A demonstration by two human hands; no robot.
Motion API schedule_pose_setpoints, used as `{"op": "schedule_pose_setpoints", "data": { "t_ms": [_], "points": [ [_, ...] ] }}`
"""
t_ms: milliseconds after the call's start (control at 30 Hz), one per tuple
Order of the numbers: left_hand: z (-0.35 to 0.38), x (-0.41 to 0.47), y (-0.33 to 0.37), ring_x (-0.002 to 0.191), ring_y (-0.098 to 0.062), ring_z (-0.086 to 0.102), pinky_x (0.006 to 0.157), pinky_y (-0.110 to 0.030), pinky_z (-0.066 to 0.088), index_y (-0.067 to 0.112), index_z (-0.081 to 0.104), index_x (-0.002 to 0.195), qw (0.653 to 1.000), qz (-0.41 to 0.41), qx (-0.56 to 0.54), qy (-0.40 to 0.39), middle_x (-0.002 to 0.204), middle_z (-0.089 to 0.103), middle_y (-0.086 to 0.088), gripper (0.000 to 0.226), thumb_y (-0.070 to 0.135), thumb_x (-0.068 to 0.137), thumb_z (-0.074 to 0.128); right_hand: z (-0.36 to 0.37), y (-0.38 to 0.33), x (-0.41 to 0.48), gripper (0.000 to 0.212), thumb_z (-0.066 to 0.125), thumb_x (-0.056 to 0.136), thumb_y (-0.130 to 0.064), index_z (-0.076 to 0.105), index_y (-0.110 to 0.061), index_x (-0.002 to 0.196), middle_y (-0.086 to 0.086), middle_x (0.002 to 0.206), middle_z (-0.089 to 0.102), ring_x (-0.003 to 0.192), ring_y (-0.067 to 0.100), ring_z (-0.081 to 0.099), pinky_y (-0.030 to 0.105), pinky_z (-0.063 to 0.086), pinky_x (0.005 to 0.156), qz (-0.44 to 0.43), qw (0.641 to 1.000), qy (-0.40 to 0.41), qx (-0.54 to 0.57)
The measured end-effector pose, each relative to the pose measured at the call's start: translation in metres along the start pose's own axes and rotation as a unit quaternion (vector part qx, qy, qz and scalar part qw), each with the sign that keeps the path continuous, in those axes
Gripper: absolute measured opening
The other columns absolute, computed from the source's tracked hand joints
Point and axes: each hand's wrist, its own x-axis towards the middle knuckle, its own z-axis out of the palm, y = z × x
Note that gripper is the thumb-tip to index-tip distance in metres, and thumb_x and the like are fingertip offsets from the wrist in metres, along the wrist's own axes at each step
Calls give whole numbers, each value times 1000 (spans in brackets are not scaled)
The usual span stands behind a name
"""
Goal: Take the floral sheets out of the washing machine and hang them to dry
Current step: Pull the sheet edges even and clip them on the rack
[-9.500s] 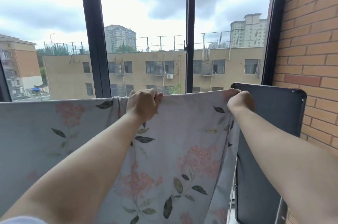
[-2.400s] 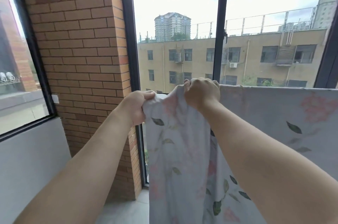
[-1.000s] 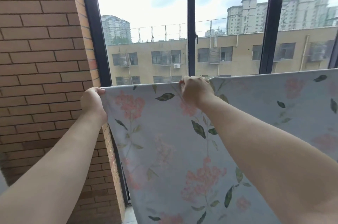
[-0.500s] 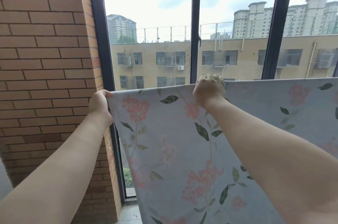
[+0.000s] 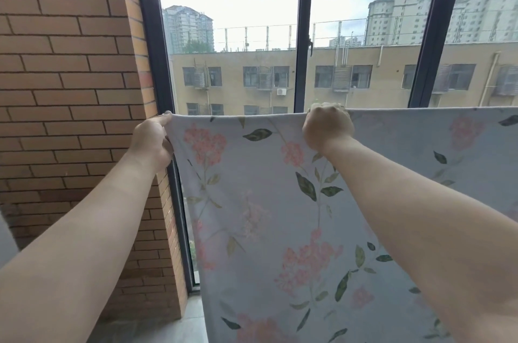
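Observation:
The floral sheet [image 5: 252, 202], pale grey with pink flowers and green leaves, hangs spread flat in front of the window, its top edge level and running off the right side of the view. My left hand [image 5: 152, 141] pinches the sheet's upper left corner beside the brick wall. My right hand [image 5: 326, 125] grips the top edge further right, fingers curled over it. What the sheet hangs on is hidden under its top fold. The washing machine is out of view.
A brick wall [image 5: 70, 90] fills the left. Dark window frames [image 5: 301, 34] stand behind the sheet, with buildings outside. A strip of grey floor [image 5: 168, 326] shows at the bottom between wall and sheet.
The left end of the sheet went from bunched to spread flat. Over the last second both hands kept their hold on the top edge, and my view shifted slightly.

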Motion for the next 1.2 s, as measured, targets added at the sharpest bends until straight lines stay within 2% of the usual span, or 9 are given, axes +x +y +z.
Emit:
{"op": "schedule_pose_setpoints", "data": {
  "t_ms": [67, 167, 267, 500, 700, 900, 1000, 1100, 1200],
  "points": [
    [0, 1, 2, 81, -20, 64, 72, -28, 58, 0, 61, 128, 999, 23, 38, -8, 101, 62, -10, 33, 16, 99, 56, 1, 1, 0, 26, 39, 88, -5, 61, -1, 101, 23, 102, 65, 102, 38, 58, 41, 43, 96, -1, 1000, 0, -3],
    [-2, 1, 3, 71, -16, 65, 57, -23, 55, 10, 65, 98, 993, 85, 75, 16, 86, 66, -5, 7, 12, 92, 61, 4, 1, -2, 26, 38, 89, -5, 61, -3, 101, 22, 101, 65, 102, 37, 57, 42, 40, 101, -6, 1000, 5, -14],
    [-5, 2, 1, 70, -14, 64, 51, -20, 52, 17, 67, 85, 985, 127, 110, 37, 81, 68, -1, 4, 15, 85, 69, 6, 0, -2, 25, 38, 90, -5, 60, -3, 101, 22, 101, 65, 103, 37, 56, 42, 38, 101, -9, 1000, 6, -20],
    [-23, 16, 0, 92, -25, 69, 78, -37, 61, 20, 68, 88, 969, 148, 196, 23, 95, 71, -5, 13, 27, 86, 78, 5, -6, -6, 33, 35, 93, -8, 60, -4, 114, 19, 117, 63, 119, 34, 52, 42, 27, 116, 12, 999, -32, -40],
    [-27, 16, -2, 67, -7, 56, 51, -16, 44, 25, 58, 77, 947, 180, 259, 62, 77, 62, 8, 28, 38, 82, 82, 3, -21, -20, 48, 25, 104, -20, 43, -2, 145, 19, 157, 35, 152, 31, 18, 44, 12, 125, 32, 997, -64, -32],
    [-34, 13, -3, 71, -3, 58, 54, -12, 42, 23, 58, 96, 935, 201, 287, 44, 82, 62, 8, 35, 39, 80, 84, -1, -26, -44, 71, 30, 97, -37, 16, -6, 159, 12, 168, 10, 155, 26, 3, 45, 10, 126, 32, 994, -100, -28],
    [-32, 12, -4, 76, -9, 63, 51, -18, 49, 26, 66, 90, 949, 179, 258, 14, 87, 67, 6, 17, 32, 84, 81, -6, -31, -52, 81, 29, 86, -43, 24, -5, 157, 15, 165, 18, 154, 28, 11, 45, 15, 125, 46, 994, -96, -8],
    [-30, 9, -3, 74, -18, 67, 48, -25, 55, 23, 69, 85, 970, 134, 205, -11, 86, 71, -1, 10, 22, 83, 79, -6, -42, -62, 54, 50, 94, -27, 45, -5, 143, 18, 147, 45, 140, 33, 38, 46, 35, 113, 21, 999, -40, -20],
    [-27, 4, 0, 73, -26, 71, 58, -35, 61, 16, 71, 86, 980, 96, 173, -31, 87, 73, -9, 13, 19, 76, 79, -4, -66, -79, 29, 58, 93, -32, 57, -11, 113, 9, 112, 58, 108, 29, 54, 44, 46, 95, -37, 999, -6, -16]
  ]
}}
